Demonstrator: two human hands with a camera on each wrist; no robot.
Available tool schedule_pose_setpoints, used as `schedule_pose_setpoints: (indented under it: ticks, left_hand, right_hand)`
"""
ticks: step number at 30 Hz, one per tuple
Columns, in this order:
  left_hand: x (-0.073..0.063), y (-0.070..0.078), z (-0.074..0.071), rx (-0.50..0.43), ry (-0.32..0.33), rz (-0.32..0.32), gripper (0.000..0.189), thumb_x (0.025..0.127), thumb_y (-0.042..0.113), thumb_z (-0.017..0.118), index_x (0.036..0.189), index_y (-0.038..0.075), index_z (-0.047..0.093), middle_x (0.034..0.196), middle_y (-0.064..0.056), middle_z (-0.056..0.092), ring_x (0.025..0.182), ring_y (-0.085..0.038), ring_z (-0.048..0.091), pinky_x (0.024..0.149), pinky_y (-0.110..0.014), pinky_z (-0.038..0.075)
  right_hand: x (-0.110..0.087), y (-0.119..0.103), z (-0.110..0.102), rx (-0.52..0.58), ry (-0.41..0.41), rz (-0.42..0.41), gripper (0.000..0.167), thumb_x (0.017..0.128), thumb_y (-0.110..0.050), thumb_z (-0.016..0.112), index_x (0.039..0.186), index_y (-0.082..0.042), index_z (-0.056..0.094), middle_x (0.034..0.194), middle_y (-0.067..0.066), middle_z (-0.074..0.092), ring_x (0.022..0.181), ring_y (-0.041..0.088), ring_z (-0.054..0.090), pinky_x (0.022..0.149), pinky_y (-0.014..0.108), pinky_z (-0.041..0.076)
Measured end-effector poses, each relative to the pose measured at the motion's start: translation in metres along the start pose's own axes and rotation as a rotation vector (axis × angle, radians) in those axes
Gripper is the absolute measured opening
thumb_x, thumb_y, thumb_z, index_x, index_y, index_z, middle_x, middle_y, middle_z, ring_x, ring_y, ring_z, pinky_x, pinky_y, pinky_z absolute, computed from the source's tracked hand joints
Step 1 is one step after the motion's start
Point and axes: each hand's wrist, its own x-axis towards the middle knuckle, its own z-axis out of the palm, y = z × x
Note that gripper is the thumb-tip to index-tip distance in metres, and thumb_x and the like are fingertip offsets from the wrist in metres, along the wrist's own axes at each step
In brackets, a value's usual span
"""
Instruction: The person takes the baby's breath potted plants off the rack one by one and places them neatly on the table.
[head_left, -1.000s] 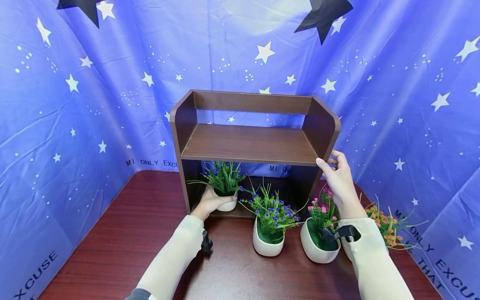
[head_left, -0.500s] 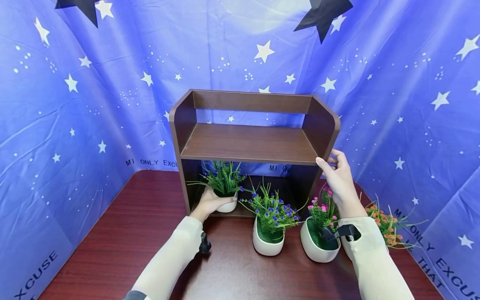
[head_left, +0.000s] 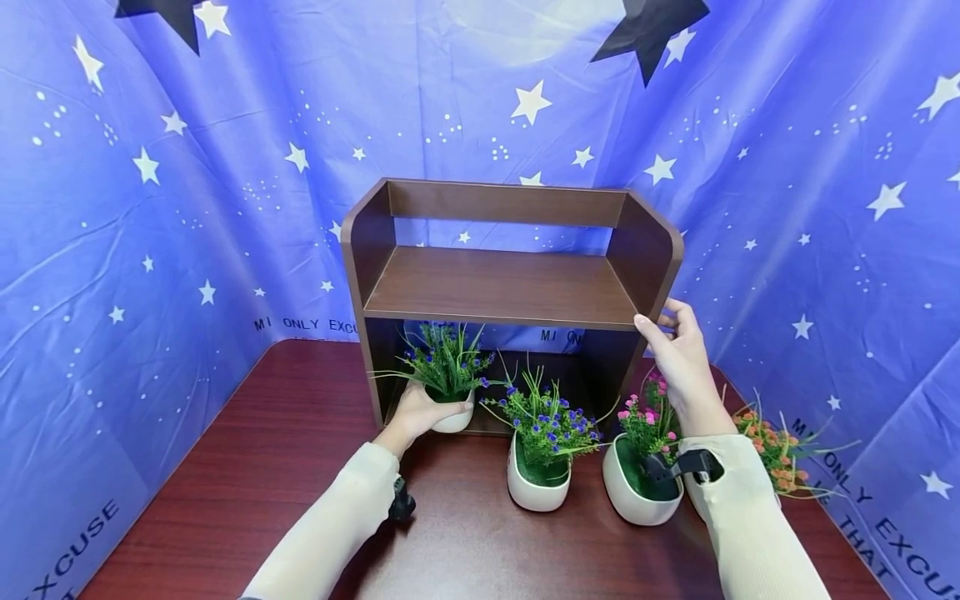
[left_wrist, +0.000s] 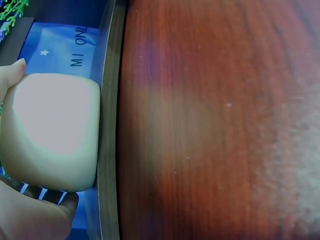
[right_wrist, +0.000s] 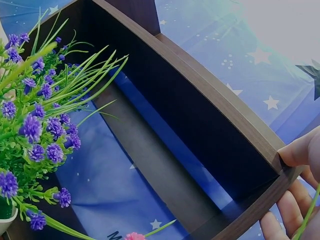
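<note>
My left hand (head_left: 420, 410) grips a white pot (left_wrist: 55, 130) of artificial blue-purple flowers (head_left: 447, 358), thumb on one side and fingers round the other. The pot is at the front left of the lower compartment of a brown wooden desk shelf (head_left: 495, 283). In the left wrist view it is close to the lower board's front edge; whether it touches the board I cannot tell. My right hand (head_left: 684, 367) holds the shelf's right side panel (right_wrist: 285, 172), thumb at the front edge and fingers on the outer side. The right fingertips are partly hidden.
In front of the shelf stands another potted plant with blue-purple flowers (head_left: 543, 433). To its right are a pink-flowered one (head_left: 641, 483) and, partly behind my right sleeve, an orange-flowered one (head_left: 776, 454). The reddish wooden table (head_left: 247, 467) is enclosed by blue star-printed cloth (head_left: 465, 100).
My left hand has drawn the potted plant slightly toward the front of the compartment. My right hand keeps its place on the shelf's side panel.
</note>
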Motion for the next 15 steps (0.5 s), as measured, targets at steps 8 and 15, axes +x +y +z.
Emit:
schedule_pose_setpoints:
  ticks: [8, 15]
  left_hand:
    - [-0.008, 0.001, -0.002, 0.062, 0.006, -0.038, 0.104, 0.065, 0.044, 0.093, 0.142, -0.005, 0.043, 0.141, -0.025, 0.050, 0.131, -0.037, 0.046, 0.109, -0.048, 0.040]
    - [-0.016, 0.002, -0.002, 0.116, 0.005, -0.033, 0.104, 0.065, 0.046, 0.092, 0.140, -0.010, 0.046, 0.140, -0.029, 0.049, 0.129, -0.040, 0.048, 0.106, -0.050, 0.043]
  right_hand:
    - [-0.001, 0.001, 0.001, 0.012, 0.007, -0.004, 0.031, 0.096, -0.015, 0.067, 0.120, -0.027, 0.051, 0.107, -0.001, 0.051, 0.086, 0.009, 0.048, 0.068, 0.017, 0.045]
    - [0.000, 0.001, 0.001, 0.014, 0.005, -0.007, 0.031, 0.096, -0.015, 0.067, 0.121, -0.025, 0.052, 0.107, -0.001, 0.050, 0.086, 0.009, 0.048, 0.068, 0.018, 0.045]
